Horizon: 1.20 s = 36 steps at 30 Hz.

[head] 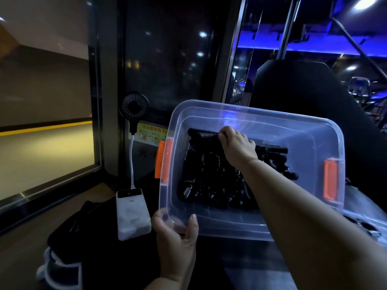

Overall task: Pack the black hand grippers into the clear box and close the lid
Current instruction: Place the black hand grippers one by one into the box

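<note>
At 7 o'clock on the clear box (272, 115) the left hand (178, 237) grips its corner rim, right hand (236, 145) inside at 12 o'clock, fingers curled round one of the black hand grippers (209, 181).

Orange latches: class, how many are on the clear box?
2. One orange latch is on the left end of the clear box, near the white power bank; the other orange latch is on the right end. None seems hidden.

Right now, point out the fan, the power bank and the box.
fan (134, 107), head view, centre of its grille.
power bank (133, 218), head view, its white face.
box (230, 226), head view, its near wall.
</note>
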Each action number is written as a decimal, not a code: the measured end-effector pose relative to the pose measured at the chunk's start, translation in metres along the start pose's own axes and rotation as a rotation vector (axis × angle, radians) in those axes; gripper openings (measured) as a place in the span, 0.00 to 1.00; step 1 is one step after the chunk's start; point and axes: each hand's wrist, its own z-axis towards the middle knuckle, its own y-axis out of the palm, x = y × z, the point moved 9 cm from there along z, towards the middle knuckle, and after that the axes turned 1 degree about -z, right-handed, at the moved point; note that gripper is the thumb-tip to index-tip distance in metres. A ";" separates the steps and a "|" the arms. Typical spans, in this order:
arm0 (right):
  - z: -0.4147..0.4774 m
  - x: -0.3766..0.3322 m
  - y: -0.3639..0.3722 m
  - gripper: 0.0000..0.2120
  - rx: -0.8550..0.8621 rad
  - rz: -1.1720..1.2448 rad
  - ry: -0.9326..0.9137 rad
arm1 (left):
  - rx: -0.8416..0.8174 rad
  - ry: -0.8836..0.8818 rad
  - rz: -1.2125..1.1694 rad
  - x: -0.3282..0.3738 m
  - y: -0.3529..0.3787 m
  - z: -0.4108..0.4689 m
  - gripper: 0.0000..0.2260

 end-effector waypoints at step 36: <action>-0.012 0.003 0.014 0.43 0.121 0.192 0.384 | 0.059 -0.067 -0.033 -0.015 -0.002 -0.001 0.25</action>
